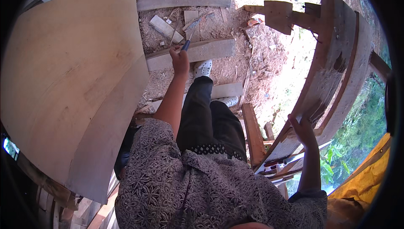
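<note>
Left hand [180, 58] gripping a blue-handled tool [188, 39], right hand [304, 130] open against a curved plank [332, 56]

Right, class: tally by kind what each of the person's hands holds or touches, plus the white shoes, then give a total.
Blue-handled tool, held in the left hand: 1
Weathered curved plank, touched by the right hand: 1
White shoes: 2
Total: 4

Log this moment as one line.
left hand: holds blue-handled tool, low beside big plywood sheet | right hand: rests on curved wooden frame | ground: planks, sawdust
</note>
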`<state>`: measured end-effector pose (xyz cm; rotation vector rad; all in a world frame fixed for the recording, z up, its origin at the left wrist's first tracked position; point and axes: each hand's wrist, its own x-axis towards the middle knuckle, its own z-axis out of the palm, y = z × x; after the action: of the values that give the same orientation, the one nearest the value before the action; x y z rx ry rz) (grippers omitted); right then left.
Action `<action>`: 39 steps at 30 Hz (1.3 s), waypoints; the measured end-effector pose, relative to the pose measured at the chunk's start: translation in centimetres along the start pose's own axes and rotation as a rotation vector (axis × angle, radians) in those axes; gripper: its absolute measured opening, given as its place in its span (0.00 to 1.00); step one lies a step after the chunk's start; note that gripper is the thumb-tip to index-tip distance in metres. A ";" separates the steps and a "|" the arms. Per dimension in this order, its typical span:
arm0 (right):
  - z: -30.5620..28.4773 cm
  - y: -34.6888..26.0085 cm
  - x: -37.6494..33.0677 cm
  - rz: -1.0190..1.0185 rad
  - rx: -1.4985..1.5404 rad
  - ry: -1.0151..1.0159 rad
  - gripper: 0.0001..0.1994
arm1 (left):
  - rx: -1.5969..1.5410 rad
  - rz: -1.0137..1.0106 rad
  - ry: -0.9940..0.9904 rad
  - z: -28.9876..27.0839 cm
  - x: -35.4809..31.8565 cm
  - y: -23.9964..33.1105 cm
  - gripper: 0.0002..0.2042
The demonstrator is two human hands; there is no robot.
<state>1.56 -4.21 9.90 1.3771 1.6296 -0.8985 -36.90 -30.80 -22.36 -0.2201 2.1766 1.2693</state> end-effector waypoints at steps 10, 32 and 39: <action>-0.7 -1.2 -6.4 -0.551 0.478 0.332 0.54 | 0.179 0.467 -0.571 -9.9 -33.5 17.8 0.14; 17.9 13.2 -30.3 -0.813 1.044 0.670 0.13 | 1.196 0.626 0.841 -42.5 -34.6 38.4 0.48; 21.9 14.4 -30.2 -0.574 1.454 0.476 0.20 | 1.348 0.264 0.673 -44.7 -29.9 41.4 0.45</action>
<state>21.14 -34.20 27.69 2.1513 1.7215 -2.5656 -48.93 -50.86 41.35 0.2461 3.1762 -0.4664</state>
